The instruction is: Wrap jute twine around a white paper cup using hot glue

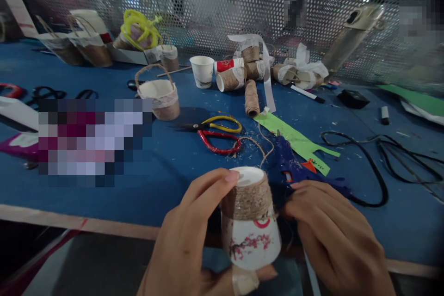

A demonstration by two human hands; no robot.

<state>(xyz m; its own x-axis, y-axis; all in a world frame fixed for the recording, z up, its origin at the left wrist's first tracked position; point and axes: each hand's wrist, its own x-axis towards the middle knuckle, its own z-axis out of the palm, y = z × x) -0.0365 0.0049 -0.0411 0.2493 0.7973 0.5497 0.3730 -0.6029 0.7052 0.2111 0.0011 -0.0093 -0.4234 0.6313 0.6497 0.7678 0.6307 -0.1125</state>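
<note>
My left hand [187,236] grips an upside-down white paper cup [250,236] with red print; brown jute twine is wound round its upper part. A loose strand of twine [261,148] runs from the cup across the table. My right hand [333,236] is closed beside the cup, its fingers pinching the twine at the cup's side and lying next to a blue glue gun [294,166] on the blue table.
Yellow-handled scissors [222,124] and red-handled scissors [218,142] lie ahead of the cup. A green paper strip [294,138], a twine spool [251,98], a finished twine basket [160,95], more wrapped cups [231,78] and black cables [374,166] cover the table. A perforated metal screen stands behind.
</note>
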